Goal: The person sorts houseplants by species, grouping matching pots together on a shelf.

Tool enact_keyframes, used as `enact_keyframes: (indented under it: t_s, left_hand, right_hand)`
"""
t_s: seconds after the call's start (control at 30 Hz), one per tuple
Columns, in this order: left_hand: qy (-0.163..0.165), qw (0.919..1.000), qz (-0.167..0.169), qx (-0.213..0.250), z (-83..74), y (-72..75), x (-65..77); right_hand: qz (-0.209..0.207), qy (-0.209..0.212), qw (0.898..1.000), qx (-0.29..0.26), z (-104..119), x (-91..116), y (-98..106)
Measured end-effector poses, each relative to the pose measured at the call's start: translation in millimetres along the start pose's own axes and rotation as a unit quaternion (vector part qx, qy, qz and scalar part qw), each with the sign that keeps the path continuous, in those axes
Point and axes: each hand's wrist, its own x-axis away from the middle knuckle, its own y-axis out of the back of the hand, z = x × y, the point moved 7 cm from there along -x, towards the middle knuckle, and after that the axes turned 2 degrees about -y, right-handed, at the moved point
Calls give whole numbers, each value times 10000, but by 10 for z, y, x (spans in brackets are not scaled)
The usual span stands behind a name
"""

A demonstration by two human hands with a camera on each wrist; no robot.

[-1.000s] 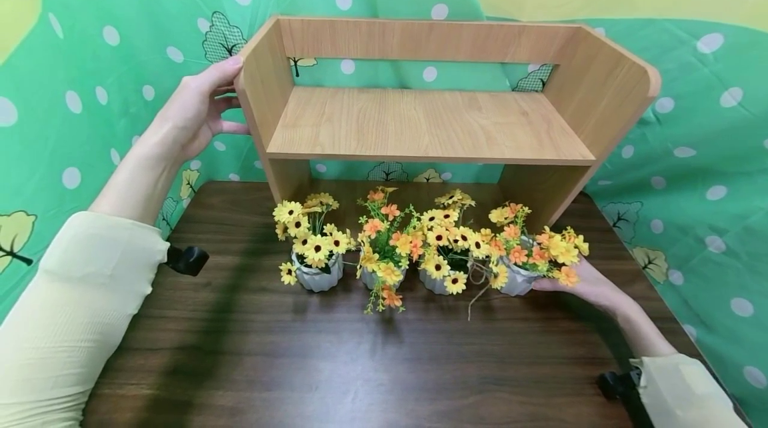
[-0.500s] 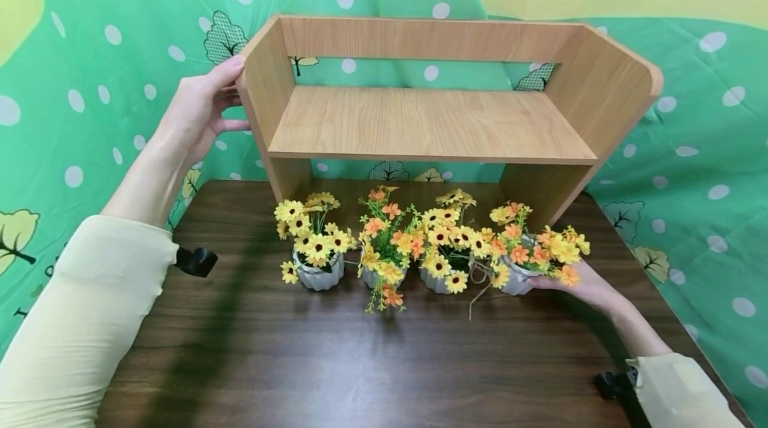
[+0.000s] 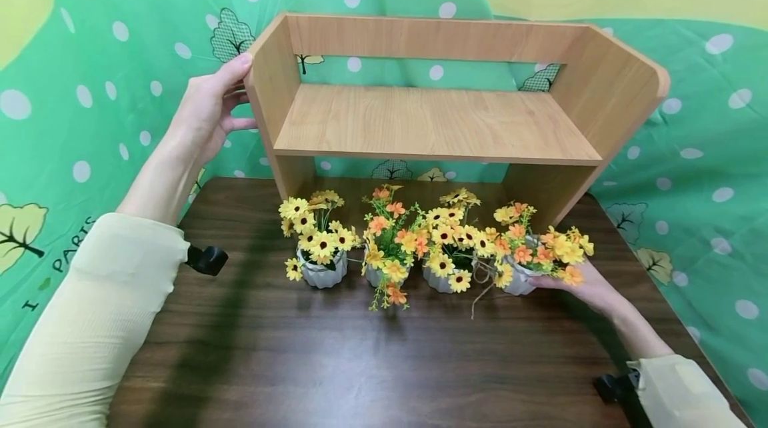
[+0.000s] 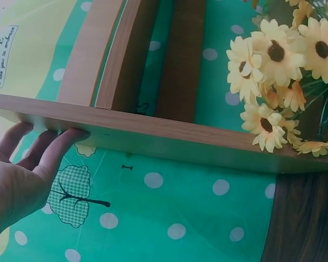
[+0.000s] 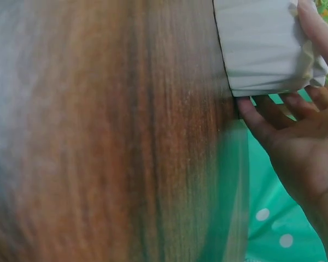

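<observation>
Wood shelf: our left hand touches its left side, fingers extended.
Right pot: our right hand grips it.
Flower row: we're likely aligning; next calls for steadiness.

Your left sleeve edges inward toward the shelf, uncovering lettering on the green backdrop as your head view drifts slightly left.
</observation>
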Motion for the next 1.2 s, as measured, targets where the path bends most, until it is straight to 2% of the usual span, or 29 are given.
enact_keyframes:
  t_s: [0.37, 0.73, 0.97, 1.07, 1.2]
  left_hand:
    - [129, 9999, -16, -25, 18, 38, 18]
    - [83, 9999, -56, 29, 19, 92, 22]
    - [81, 9999, -74, 133, 33, 77, 24]
    - [73, 9999, -80, 133, 33, 70, 23]
    - [51, 9999, -66, 119, 29, 61, 19]
  right_hand:
    - [-180, 151, 9997, -46, 52, 17, 60]
    - [-154, 512, 9978, -404, 228, 102, 193]
    - [-179, 650, 9976, -163, 298, 163, 299]
    - [-238, 503, 9984, -59, 312, 182, 348]
    - [-332, 518, 9981, -22, 388, 199, 424]
